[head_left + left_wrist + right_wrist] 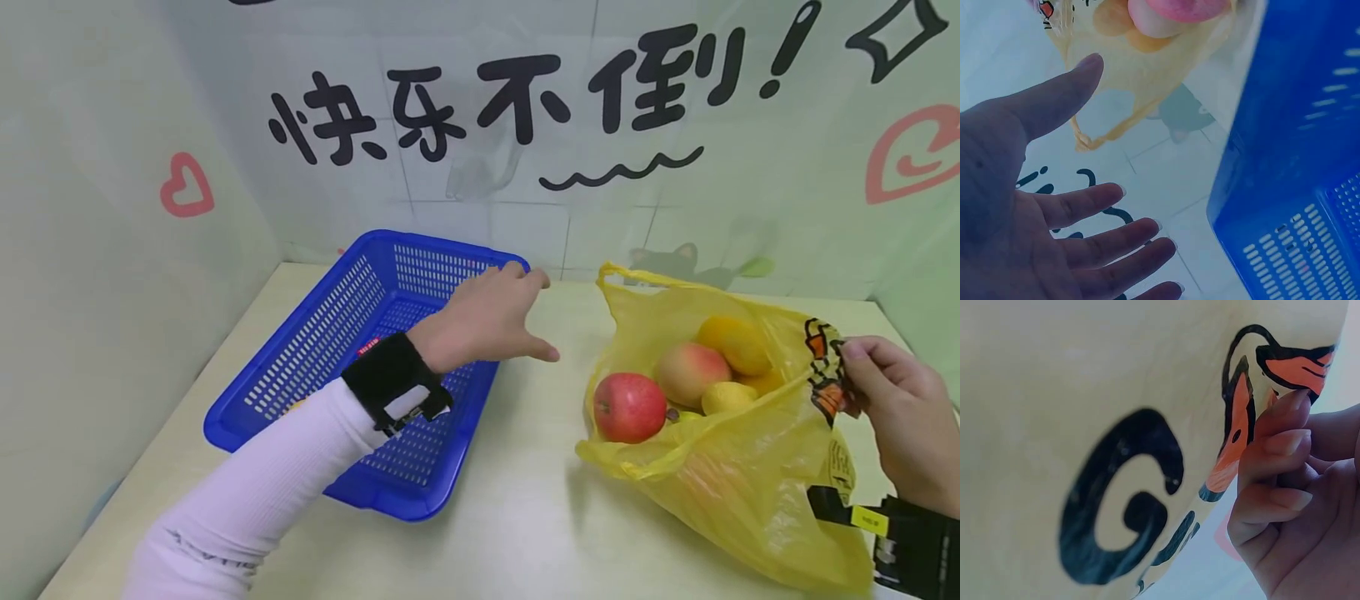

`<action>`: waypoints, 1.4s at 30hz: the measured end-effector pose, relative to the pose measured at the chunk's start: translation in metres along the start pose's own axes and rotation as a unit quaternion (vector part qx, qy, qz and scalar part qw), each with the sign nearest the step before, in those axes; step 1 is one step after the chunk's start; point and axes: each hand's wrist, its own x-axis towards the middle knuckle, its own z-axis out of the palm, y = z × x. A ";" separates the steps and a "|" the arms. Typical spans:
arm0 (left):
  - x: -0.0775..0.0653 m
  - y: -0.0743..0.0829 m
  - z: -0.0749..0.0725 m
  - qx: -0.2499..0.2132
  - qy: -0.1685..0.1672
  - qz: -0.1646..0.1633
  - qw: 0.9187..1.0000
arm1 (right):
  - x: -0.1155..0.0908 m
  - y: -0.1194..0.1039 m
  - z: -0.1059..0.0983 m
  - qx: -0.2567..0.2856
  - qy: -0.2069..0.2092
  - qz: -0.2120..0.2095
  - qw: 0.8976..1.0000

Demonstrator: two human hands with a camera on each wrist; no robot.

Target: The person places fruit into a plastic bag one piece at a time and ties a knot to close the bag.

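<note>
My right hand (900,404) pinches the right edge of a yellow plastic bag (772,492), with the fingers curled onto the printed part in the right wrist view. The bag's mouth gapes to the left. Inside it show a red apple (630,407), a peach (692,373) and several yellow fruits, among them a lemon-like one (727,397). My left hand (483,317) is over the right side of a blue plastic basket (475,425), thumb and fingers spread apart and nothing in them. In the left wrist view its palm faces the bag.
A small red label (367,346) and a bit of something yellow (297,405) show inside the basket, partly covered by my left arm. Basket and bag stand on a pale table (525,500). Behind it rises a wall (480,183) with black lettering.
</note>
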 end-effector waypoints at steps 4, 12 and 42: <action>-0.014 -0.021 -0.001 -0.003 0.012 -0.014 1.000 | 0.000 0.000 0.001 0.008 0.001 -0.001 1.000; -0.044 -0.057 -0.001 -0.008 0.014 -0.042 0.999 | -0.001 -0.002 0.000 -0.003 0.009 -0.008 1.000; -0.093 -0.147 0.016 -0.008 -0.320 -0.199 0.926 | 0.000 0.003 0.001 -0.036 -0.010 -0.006 0.999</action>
